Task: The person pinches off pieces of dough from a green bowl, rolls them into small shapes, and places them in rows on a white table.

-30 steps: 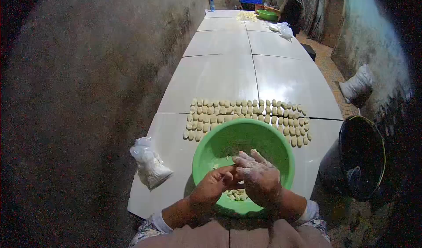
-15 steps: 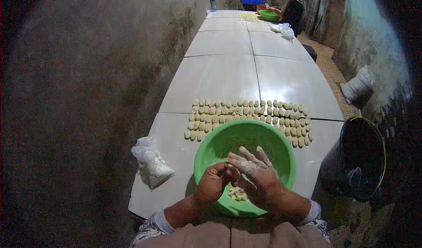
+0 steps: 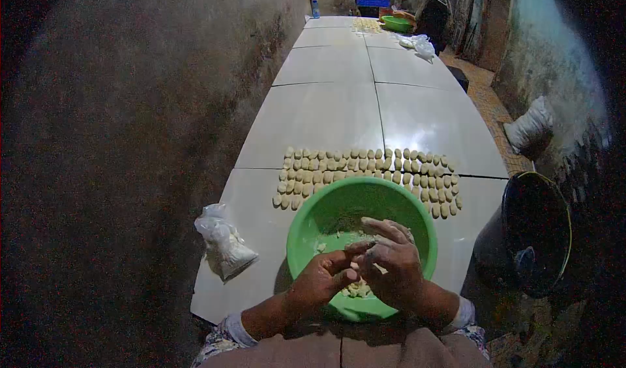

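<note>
Hands (image 3: 396, 271) over bowl (image 3: 313, 228), dough pieces (image 3: 306, 189) mostly lengthwise along table (image 3: 319, 117).

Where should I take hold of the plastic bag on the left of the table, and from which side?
Pinch the bag by its crumpled far end, coming from above, clear of the green basin. The white contents fill out the nearer end, while the far end looks slack and should gather easily. I can't tell whether it is tied.

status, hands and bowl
Left hand, floury right hand together over green plastic bowl. Pale doughy bits inside. Oval doughy pieces in rows beyond. No obstruction seen.
</note>
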Tool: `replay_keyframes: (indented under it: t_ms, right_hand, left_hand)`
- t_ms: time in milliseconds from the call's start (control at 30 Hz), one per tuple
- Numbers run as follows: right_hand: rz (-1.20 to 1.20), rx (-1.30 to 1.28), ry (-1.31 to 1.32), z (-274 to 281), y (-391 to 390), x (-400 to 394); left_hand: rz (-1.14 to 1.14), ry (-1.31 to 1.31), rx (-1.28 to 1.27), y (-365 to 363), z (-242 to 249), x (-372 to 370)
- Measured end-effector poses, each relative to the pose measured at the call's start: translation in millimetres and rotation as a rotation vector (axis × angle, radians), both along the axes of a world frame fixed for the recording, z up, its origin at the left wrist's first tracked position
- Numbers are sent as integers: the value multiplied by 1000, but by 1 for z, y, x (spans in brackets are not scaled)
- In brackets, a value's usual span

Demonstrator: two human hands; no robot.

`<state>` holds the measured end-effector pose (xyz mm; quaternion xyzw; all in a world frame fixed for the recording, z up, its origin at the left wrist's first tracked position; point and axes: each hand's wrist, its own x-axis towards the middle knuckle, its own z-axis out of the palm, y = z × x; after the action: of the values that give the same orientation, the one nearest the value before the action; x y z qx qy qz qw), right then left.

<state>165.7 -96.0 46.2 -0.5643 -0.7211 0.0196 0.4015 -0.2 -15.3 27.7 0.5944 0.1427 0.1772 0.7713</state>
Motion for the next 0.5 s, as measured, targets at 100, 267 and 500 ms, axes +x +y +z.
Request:
replay_keyframes:
  t_ms: [100,267,500]
  right_hand:
    - [-18,61,-134,1,0,-6]
    - [126,-260,-204,20,-5,10]
    - [216,-130,726,-10,4,10]
  left_hand:
    - [-22,106,-2,5,4,-4]
    - [5,182,-51,9,-17,-6]
    - [-16,37,-205,-16,5,0]
